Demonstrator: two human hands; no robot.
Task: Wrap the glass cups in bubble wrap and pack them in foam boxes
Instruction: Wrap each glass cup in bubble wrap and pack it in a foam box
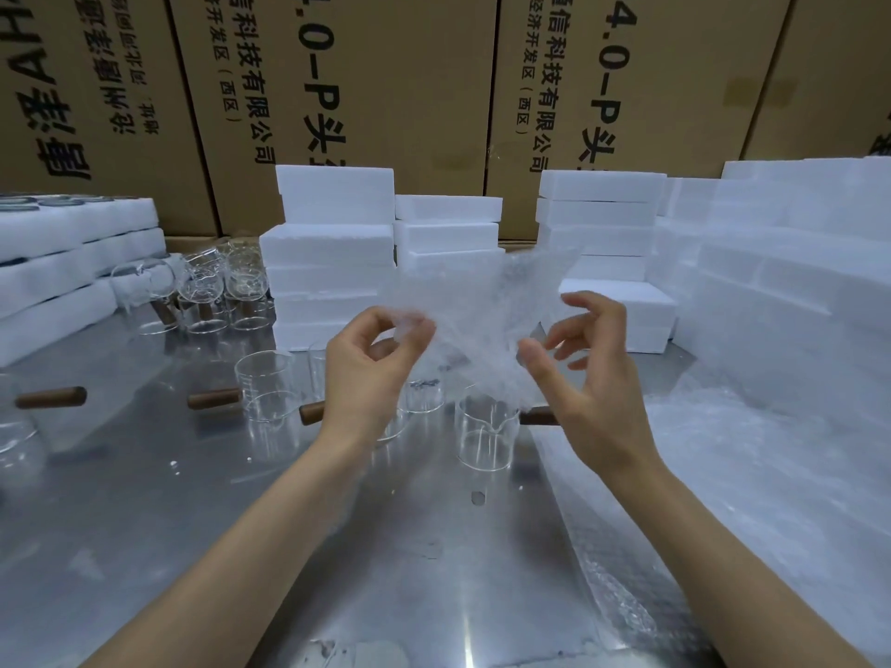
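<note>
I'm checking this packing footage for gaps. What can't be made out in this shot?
Head view only:
- Glass cup behind the left hand: mostly hidden by hand and bubble wrap sheet.
- Right hand: whether its fingertips pinch the sheet is blurred.
- Cup at the left edge: cut off by the frame.
- Foam boxes: contents hidden, lids closed.

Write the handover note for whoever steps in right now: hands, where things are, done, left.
Left hand pinches one edge of a bubble wrap sheet held up over the metal table. Right hand pinches its other edge.
Glass cups stand unwrapped on the table below; more wrap lies to the right.
Foam boxes are stacked behind.
Done: sheet picked up.
Left: wrap the cups, box them.
</note>
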